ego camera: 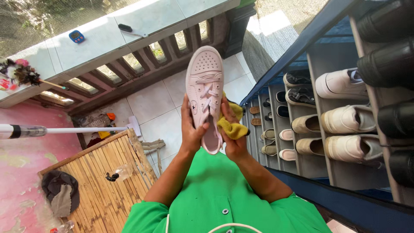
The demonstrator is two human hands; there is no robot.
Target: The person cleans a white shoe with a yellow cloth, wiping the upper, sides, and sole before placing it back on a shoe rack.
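A pale pink lace-up sneaker (204,82) is held up in front of my chest, toe pointing away from me. My left hand (190,127) grips its left side near the heel opening. My right hand (233,138) is closed on a yellow cloth (231,125), which is pressed against the sneaker's right side. I wear a green shirt (215,198).
A tall blue-grey shoe rack (317,64) with several pairs of shoes stands at the right. A bamboo table (103,181) with a dark cloth is at lower left, a mop (86,129) beside it. A tiled ledge (108,34) over a railing carries a small timer, a brush and a feather duster.
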